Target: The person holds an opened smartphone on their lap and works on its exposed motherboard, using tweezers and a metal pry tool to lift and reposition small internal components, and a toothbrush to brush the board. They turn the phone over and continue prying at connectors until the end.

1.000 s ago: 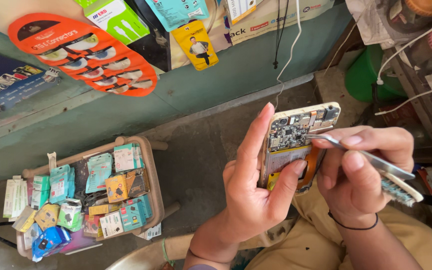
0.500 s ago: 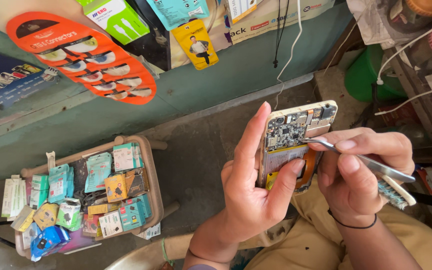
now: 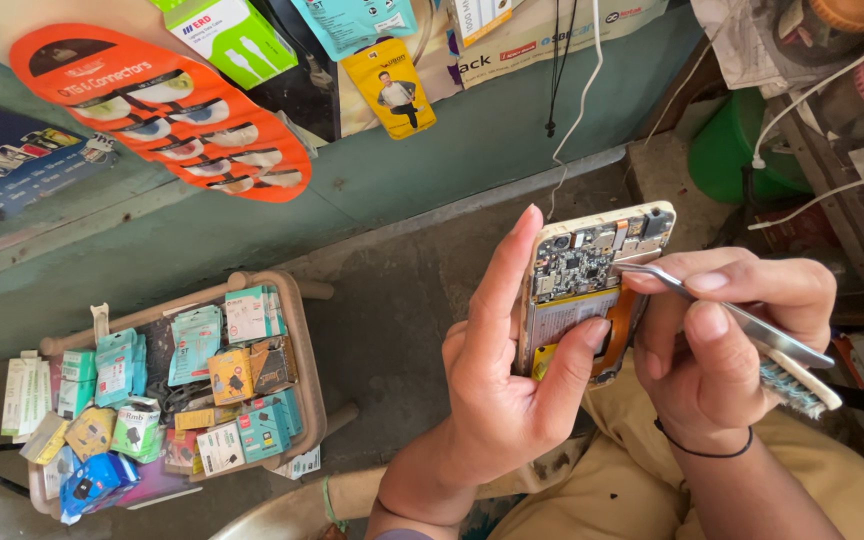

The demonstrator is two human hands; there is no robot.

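Phone (image 3: 592, 290), back cover already off and board bare, stands upright in the left hand (image 3: 512, 380), fingers wrapped round its edges, well right of the tray (image 3: 307, 370) of packets. At its right, the right hand (image 3: 722, 350) pinches tweezers (image 3: 722, 310), tips touching the board, a brush (image 3: 797, 385) tucked beneath. Nothing looks lifted out yet.

An opened phone (image 3: 582, 290) sits between the hands, a tray of packets (image 3: 292, 340) lying left.
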